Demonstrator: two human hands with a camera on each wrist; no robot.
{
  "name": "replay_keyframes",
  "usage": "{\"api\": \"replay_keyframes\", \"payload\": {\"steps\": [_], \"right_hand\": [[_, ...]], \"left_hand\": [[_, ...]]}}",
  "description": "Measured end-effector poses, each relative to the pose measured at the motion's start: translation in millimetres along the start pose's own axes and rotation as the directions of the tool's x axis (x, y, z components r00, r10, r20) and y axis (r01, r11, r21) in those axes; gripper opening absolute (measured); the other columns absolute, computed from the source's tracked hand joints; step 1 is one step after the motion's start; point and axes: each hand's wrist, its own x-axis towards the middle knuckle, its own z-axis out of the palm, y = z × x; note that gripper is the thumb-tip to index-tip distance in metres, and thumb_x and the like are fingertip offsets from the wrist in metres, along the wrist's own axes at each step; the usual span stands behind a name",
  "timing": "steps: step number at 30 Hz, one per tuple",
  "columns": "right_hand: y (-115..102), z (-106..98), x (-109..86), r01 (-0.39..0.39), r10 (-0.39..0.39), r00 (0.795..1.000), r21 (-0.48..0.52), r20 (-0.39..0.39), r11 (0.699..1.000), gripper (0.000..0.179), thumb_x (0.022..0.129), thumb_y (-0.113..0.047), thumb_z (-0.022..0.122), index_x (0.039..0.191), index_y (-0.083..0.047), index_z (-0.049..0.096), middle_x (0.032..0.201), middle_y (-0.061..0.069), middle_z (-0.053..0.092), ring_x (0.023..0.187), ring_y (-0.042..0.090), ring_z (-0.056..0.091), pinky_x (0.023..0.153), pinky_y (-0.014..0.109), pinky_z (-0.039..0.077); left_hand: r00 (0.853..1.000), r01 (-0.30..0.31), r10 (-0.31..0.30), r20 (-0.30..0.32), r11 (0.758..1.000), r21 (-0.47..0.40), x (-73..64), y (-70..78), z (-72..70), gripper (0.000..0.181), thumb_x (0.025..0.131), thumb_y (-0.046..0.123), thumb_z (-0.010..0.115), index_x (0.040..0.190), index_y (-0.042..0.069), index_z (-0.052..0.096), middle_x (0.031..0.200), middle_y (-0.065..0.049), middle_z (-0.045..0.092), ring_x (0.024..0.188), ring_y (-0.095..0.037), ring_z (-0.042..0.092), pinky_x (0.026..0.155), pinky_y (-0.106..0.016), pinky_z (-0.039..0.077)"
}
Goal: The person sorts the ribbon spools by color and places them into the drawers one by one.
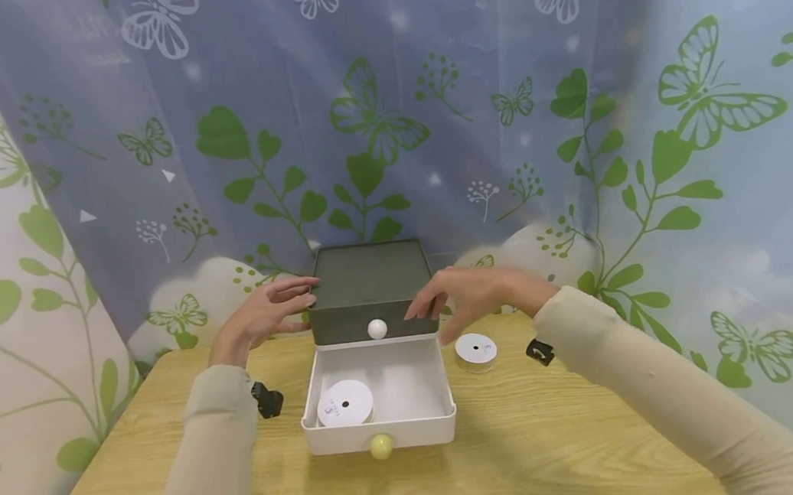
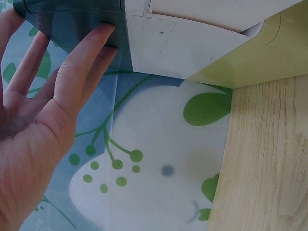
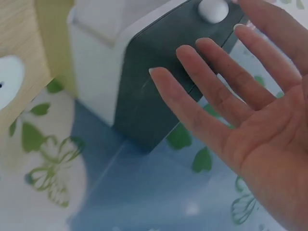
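Observation:
A small two-tier drawer box stands on the table. Its dark green upper part point(image 1: 371, 272) has a white round knob point(image 1: 378, 329). Below, a white drawer point(image 1: 416, 432) with a yellow-green knob point(image 1: 381, 446) is pulled out. A white spool point(image 1: 355, 394) with a dark centre hole lies in the drawer's front left. My left hand point(image 1: 259, 314) touches the green part's left side with straight fingertips. My right hand point(image 1: 475, 292) hovers by its front right corner, fingers loosely spread and holding nothing; whether a fingertip touches the box I cannot tell.
Another white spool point(image 1: 476, 349) lies on the wooden table point(image 1: 548, 436) right of the drawer. A small black device point(image 1: 267, 400) shows beside the left sleeve, and a similar black device point(image 1: 540, 352) by the right. A butterfly-and-leaf curtain point(image 1: 432, 161) hangs close behind the box.

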Motion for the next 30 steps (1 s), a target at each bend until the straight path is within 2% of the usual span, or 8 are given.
{"api": "replay_keyframes", "payload": {"steps": [6, 9, 13, 17, 22, 26, 30], "right_hand": [[22.4, -3.6, -13.7, -0.018, 0.019, 0.999, 0.027, -0.039, 0.999, 0.044, 0.088, -0.013, 0.083, 0.13, -0.008, 0.071, 0.132, 0.01, 0.071, 0.122, 0.029, 0.067, 0.106, 0.042, 0.057], [33.8, -3.6, -18.6, -0.052, 0.055, 0.995, 0.044, -0.079, 0.998, 0.04, 0.086, -0.013, 0.085, 0.124, -0.009, 0.074, 0.129, 0.009, 0.072, 0.118, 0.027, 0.069, 0.105, 0.041, 0.059], [53.3, 1.0, -22.6, -0.126, 0.127, 0.987, 0.016, -0.097, 0.992, 0.04, 0.083, -0.015, 0.086, 0.121, -0.012, 0.075, 0.128, 0.009, 0.072, 0.117, 0.027, 0.069, 0.104, 0.043, 0.059], [73.6, 10.8, -24.3, -0.154, 0.15, 0.984, -0.034, -0.097, 0.987, 0.041, 0.082, -0.017, 0.086, 0.122, -0.012, 0.075, 0.13, 0.01, 0.072, 0.12, 0.032, 0.068, 0.104, 0.047, 0.059], [95.0, 27.2, -22.2, -0.165, 0.155, 0.982, -0.084, -0.108, 0.983, 0.041, 0.082, -0.019, 0.087, 0.121, -0.014, 0.076, 0.138, 0.012, 0.067, 0.132, 0.04, 0.059, 0.111, 0.056, 0.052], [114.3, 45.2, -15.5, -0.136, 0.118, 0.985, -0.144, -0.124, 0.98, 0.046, 0.08, -0.017, 0.088, 0.124, -0.012, 0.075, 0.142, 0.018, 0.063, 0.137, 0.044, 0.052, 0.115, 0.063, 0.046], [133.3, 64.9, -6.8, -0.086, 0.062, 0.987, -0.159, -0.151, 0.984, 0.053, 0.077, -0.012, 0.089, 0.127, -0.006, 0.073, 0.14, 0.024, 0.062, 0.135, 0.047, 0.052, 0.113, 0.065, 0.046]], "left_hand": [[1.0, 0.002, -0.002, -0.002, 1.0, 0.0, -0.4, 0.9, 0.6, 0.061, 0.104, 0.022, 0.065, 0.157, 0.005, 0.041, 0.168, -0.02, 0.029, 0.154, -0.043, 0.031, 0.111, -0.055, 0.053], [1.0, 0.002, -0.002, -0.005, 1.0, -0.001, -0.6, 1.1, 0.6, 0.06, 0.104, 0.021, 0.064, 0.157, 0.005, 0.041, 0.168, -0.02, 0.029, 0.154, -0.042, 0.031, 0.111, -0.056, 0.053], [1.0, 0.002, -0.002, -0.007, 1.0, 0.001, -1.0, 1.2, 0.9, 0.06, 0.104, 0.022, 0.064, 0.157, 0.005, 0.041, 0.168, -0.02, 0.03, 0.154, -0.042, 0.031, 0.11, -0.055, 0.054], [1.0, 0.003, -0.003, -0.009, 1.0, 0.008, -1.0, 0.1, 0.8, 0.06, 0.104, 0.022, 0.065, 0.157, 0.006, 0.041, 0.168, -0.019, 0.03, 0.154, -0.042, 0.032, 0.108, -0.052, 0.056], [1.0, 0.003, -0.003, -0.01, 1.0, 0.0, -0.8, -0.6, 0.6, 0.06, 0.104, 0.022, 0.065, 0.156, 0.005, 0.041, 0.168, -0.02, 0.03, 0.154, -0.042, 0.031, 0.112, -0.057, 0.051], [1.0, 0.001, -0.001, -0.007, 1.0, -0.004, -0.6, -0.2, 0.9, 0.061, 0.104, 0.022, 0.065, 0.157, 0.005, 0.041, 0.168, -0.02, 0.029, 0.154, -0.042, 0.031, 0.114, -0.059, 0.049], [1.0, 0.004, -0.004, -0.008, 1.0, -0.008, -0.5, 0.6, 1.1, 0.06, 0.104, 0.022, 0.065, 0.156, 0.005, 0.041, 0.168, -0.019, 0.029, 0.154, -0.041, 0.031, 0.114, -0.059, 0.049]]}}
